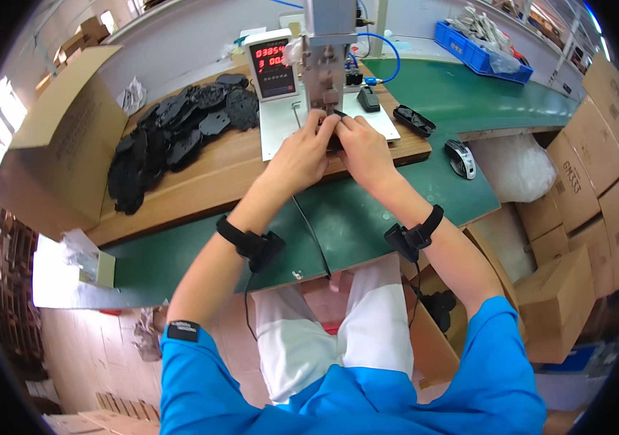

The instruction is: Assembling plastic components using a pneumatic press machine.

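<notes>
Hands, left hand (pixel 299 154) and right hand (pixel 367 152), are close together, fingers bent around a small black piece (pixel 335 143) beneath a grey metal press (pixel 324 65); how firmly they grip cannot be told. The piece is mostly covered, so neither its long axis nor which way it points can be made out. Fingers and press head block the view of it. One white base plate (pixel 277 141) lies under the press, on one wooden board (pixel 200 185) over a green tabletop (pixel 186 254). Beside the press, on the left, is one display box (pixel 274 65) with red digits; farther left, a heap of flat black parts (pixel 179 123), overlapping too much to count, and one open carton (pixel 55 156). To the right are one black tray (pixel 414 121), one silver-and-black mouse (pixel 460 159) and, farther back, one blue crate (pixel 469 51).
</notes>
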The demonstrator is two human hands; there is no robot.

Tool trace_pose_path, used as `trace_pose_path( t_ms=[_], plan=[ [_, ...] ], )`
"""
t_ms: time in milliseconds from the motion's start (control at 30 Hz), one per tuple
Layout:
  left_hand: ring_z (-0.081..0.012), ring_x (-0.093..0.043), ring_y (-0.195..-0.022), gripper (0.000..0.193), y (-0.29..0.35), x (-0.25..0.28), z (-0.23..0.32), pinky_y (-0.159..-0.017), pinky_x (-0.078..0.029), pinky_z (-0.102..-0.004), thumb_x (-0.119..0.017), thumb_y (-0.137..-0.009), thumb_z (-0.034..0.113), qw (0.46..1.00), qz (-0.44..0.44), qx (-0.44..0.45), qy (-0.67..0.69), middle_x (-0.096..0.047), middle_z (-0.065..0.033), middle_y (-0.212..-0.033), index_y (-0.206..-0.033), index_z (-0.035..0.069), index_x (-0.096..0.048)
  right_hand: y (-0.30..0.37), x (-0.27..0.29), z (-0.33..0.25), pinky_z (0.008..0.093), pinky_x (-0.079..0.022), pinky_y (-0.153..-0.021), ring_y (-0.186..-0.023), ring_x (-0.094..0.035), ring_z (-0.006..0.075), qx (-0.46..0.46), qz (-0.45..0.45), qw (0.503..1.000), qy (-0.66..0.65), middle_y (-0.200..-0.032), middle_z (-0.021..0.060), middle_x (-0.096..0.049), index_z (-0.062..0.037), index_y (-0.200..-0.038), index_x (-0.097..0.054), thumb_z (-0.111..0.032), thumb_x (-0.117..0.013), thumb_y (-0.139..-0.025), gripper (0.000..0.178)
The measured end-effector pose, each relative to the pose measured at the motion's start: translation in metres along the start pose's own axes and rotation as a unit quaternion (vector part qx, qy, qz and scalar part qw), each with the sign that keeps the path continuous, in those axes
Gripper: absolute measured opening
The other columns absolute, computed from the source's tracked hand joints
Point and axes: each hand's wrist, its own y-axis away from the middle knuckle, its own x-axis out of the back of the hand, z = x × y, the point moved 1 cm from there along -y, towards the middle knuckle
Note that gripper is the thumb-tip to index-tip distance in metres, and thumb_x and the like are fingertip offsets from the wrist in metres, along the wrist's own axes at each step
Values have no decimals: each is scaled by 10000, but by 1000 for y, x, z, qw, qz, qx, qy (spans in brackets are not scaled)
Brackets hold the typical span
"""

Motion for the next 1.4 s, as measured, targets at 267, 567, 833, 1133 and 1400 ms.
trace_pose_path(
  t_ms=[267,567,833,1133,1400],
  plan=[
    [-410,-596,-1140,420,85,64,-136,-963,-515,-494,-664,-870,122,958,105,133,-230,-613,-220,-1224,-1258,18,-543,-11,5,-2,449,-582,-812,-1027,-629,306,11,-58,998,-15,-1024,84,-640,-52,-1005,-599,-6,-785,-730,335],
    [-419,-674,-1041,459,149,117,-190,-866,-572,-515,-671,-936,297,871,27,351,-344,-629,-243,-1120,-1260,-9,-561,-9,9,5,441,-583,-804,-989,-649,304,6,-53,999,11,-984,90,-646,-57,-956,-598,-10,-759,-744,270],
    [-344,-673,-892,250,140,139,-167,-751,-536,-459,-613,-1015,248,854,267,300,-332,-625,-150,-991,-1071,20,-698,-9,7,1,440,-557,-866,-1010,-652,306,-16,-77,997,1,-1030,83,-674,-61,-1049,-632,-13,-781,-740,346],
    [-178,-663,-647,246,174,92,-116,-669,-512,-342,-670,-975,157,913,178,363,58,-661,-79,-675,-1171,26,-601,-8,7,-1,441,-579,-793,-977,-655,296,15,-40,999,11,-967,85,-650,-58,-947,-606,-3,-745,-744,252],
    [-388,-599,-1161,344,172,82,-57,-976,-480,-478,-642,-954,201,962,108,157,-193,-608,-214,-1235,-1257,46,-596,-12,7,-2,443,-557,-867,-1013,-656,303,-21,-88,995,27,-1023,89,-681,-53,-1056,-649,-4,-741,-752,321]
  ],
)
